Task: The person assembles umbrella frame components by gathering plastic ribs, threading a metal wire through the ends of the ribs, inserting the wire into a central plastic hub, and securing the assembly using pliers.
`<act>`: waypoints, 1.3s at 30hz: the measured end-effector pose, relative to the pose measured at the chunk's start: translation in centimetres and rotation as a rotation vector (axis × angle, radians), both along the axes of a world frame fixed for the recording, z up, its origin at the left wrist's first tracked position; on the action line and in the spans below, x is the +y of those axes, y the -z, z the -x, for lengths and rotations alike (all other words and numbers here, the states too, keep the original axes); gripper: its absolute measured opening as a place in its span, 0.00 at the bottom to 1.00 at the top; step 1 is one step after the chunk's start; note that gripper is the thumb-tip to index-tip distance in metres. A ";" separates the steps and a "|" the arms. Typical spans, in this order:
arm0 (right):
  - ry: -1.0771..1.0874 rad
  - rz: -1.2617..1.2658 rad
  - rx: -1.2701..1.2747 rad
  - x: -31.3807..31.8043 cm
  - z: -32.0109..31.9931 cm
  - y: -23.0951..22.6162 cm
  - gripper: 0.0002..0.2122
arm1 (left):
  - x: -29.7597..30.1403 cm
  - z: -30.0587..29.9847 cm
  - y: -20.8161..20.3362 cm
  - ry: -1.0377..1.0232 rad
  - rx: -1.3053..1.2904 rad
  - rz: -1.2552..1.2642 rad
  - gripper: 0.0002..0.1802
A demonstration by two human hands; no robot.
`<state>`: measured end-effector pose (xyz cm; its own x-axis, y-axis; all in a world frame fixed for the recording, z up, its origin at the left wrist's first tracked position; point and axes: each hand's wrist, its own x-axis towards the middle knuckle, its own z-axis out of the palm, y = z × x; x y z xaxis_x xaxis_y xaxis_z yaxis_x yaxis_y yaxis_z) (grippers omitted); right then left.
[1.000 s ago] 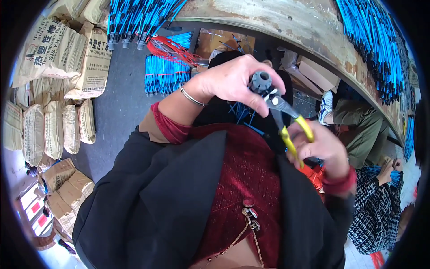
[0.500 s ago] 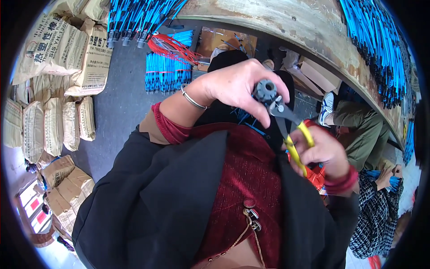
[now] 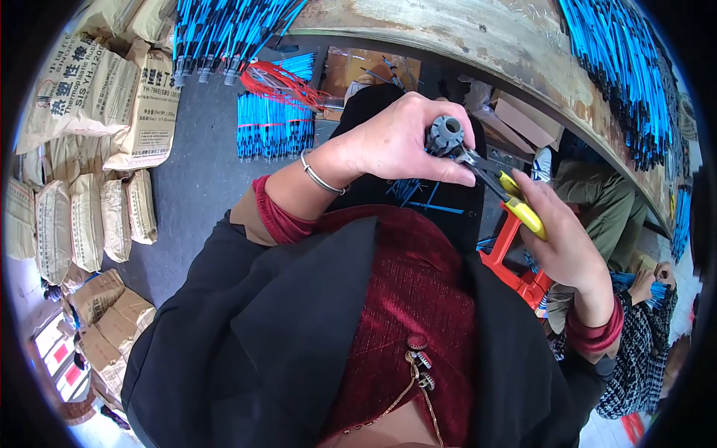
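My left hand (image 3: 407, 142) is wrapped round a dark grey ribbed plastic cylinder (image 3: 446, 132) with a round hole in its end. In my right hand (image 3: 562, 237) is a pair of pliers (image 3: 526, 215) with yellow handles. The dark jaws of the pliers reach the lower right side of the cylinder, close to my left thumb. Whether they bite on something there is too small to tell. Thin blue rods (image 3: 407, 193) lie on my dark lap below my left hand.
A worn wooden table (image 3: 448, 30) crosses the far side, bearing blue rod bundles (image 3: 235, 30) and a larger pile (image 3: 624, 75). Red strands (image 3: 280, 86) and banded blue rods (image 3: 272, 131) are beyond my left forearm. Paper sacks (image 3: 82, 86) stand left. A red frame (image 3: 508, 269) and a co-worker's green trousers (image 3: 609, 213) are right.
The plier jaws have moved in against the cylinder's lower side. My right hand has shifted slightly right, its fingers now straighter along the handles. The cylinder has moved slightly up.
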<state>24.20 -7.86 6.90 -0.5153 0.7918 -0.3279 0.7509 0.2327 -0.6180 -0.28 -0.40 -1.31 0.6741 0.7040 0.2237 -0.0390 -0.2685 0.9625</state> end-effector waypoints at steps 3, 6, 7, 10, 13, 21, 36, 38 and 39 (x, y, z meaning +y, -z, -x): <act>-0.004 0.072 -0.036 0.2 0.4 -0.3 0.26 | 0.0 0.4 0.0 0.024 -0.014 -0.037 0.15; 0.022 -0.109 0.033 -0.8 0.8 1.7 0.19 | 0.0 0.5 0.1 0.035 -0.038 -0.030 0.15; 0.021 -0.108 0.037 -0.8 0.8 1.8 0.19 | 0.1 0.6 0.3 0.035 -0.051 -0.001 0.16; 0.103 0.190 0.152 -0.9 0.8 2.0 0.15 | 0.3 0.8 0.3 0.053 -0.049 0.021 0.17; 0.200 0.344 0.119 -0.2 0.9 -0.9 0.14 | 0.5 0.8 0.2 0.090 -0.025 0.010 0.17; 0.166 0.145 -0.123 -0.3 4.4 -3.0 0.11 | 0.6 0.1 0.4 0.030 -0.020 0.126 0.17; 0.192 -1.109 -0.544 14.2 -3.2 8.5 0.20 | 1.4 3.9 0.1 -0.293 -0.184 0.104 0.18; 0.239 -1.053 -0.302 11.3 -0.4 6.7 0.18 | 1.9 6.9 -0.3 -0.402 -0.274 0.050 0.15; 0.299 -0.983 -0.087 9.0 0.3 5.5 0.17 | 2.0 8.1 -0.8 -0.479 -0.375 -0.002 0.13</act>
